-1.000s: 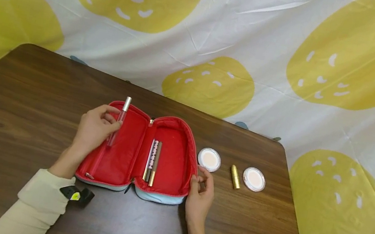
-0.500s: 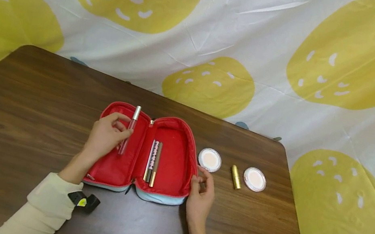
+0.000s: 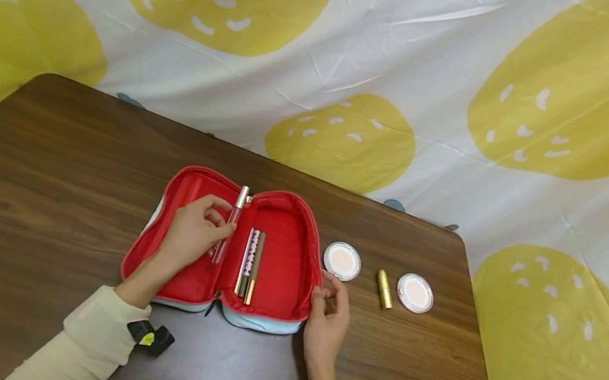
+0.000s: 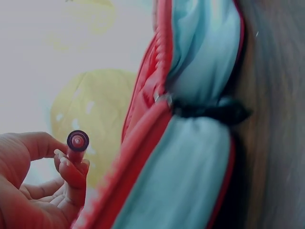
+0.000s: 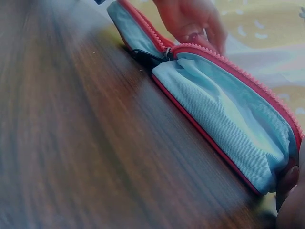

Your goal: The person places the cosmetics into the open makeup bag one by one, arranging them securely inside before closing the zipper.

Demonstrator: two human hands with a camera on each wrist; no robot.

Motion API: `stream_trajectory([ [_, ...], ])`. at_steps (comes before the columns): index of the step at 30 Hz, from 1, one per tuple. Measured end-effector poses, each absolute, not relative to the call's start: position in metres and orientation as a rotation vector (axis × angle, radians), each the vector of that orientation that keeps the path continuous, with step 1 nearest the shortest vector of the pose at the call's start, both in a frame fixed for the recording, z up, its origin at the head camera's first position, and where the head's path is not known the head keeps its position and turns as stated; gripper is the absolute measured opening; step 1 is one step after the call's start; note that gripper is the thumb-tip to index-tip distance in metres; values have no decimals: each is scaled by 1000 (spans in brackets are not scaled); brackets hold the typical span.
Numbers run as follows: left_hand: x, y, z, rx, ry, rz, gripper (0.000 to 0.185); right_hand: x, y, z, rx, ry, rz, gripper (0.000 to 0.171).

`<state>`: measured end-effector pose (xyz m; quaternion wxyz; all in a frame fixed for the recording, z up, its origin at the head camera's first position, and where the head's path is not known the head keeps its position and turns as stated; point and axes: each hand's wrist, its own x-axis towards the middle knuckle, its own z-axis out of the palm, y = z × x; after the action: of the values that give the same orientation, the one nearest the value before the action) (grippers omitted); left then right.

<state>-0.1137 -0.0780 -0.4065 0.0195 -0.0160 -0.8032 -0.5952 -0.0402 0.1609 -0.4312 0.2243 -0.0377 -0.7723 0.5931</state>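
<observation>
In the head view, a zip makeup pouch (image 3: 283, 266), red inside and light blue outside, lies unfolded on the table. My left hand (image 3: 193, 232) pinches a slim tube of lip gloss (image 3: 234, 215) with a silver cap, holding it over the pouch's left half near the fold. The left wrist view looks at the round end of the lip gloss (image 4: 77, 141) between thumb and fingers. My right hand (image 3: 327, 326) grips the right rim of the pouch. Several slim makeup pencils (image 3: 250, 268) lie in the right half, close to the fold.
Right of the pouch, on the brown wooden table (image 3: 406, 379), are a round compact (image 3: 342, 261), a gold lipstick tube (image 3: 384, 289) and a second compact (image 3: 415, 293). A white cloth with yellow fruit shapes (image 3: 343, 136) hangs behind the table's far edge.
My left hand has moved right with the lip gloss, from the pouch's left half to near the fold. The left half's outer side now shows beyond my arm. My right hand stays at the rim.
</observation>
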Motion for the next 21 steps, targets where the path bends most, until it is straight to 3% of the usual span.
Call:
stream_trajectory([
  [21, -103, -33, -415, -125, -2476, -1888, 45, -41, 163, -435, -100, -2135, 1640, 27],
])
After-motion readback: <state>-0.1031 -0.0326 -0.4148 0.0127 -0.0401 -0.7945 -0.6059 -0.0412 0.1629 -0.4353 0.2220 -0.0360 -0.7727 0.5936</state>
